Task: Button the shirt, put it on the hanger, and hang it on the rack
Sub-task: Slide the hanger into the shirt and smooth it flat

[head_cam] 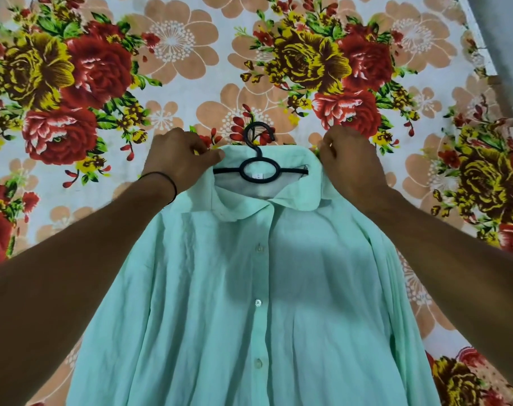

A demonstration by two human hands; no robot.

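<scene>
A mint green shirt (249, 303) lies front up on a floral bedsheet, its placket buttoned down the middle. A black plastic hanger (258, 170) sits inside the collar opening, with its hook poking out beyond the collar. My left hand (179, 159) pinches the left side of the collar near the shoulder. At the collar's right corner, my right hand (352, 162) grips the fabric with curled fingers. The hanger's arms are hidden under the shirt's shoulders.
The floral bedsheet (190, 68) covers the whole surface around the shirt. A grey wall or bed edge (501, 39) runs along the far right. No rack is in view.
</scene>
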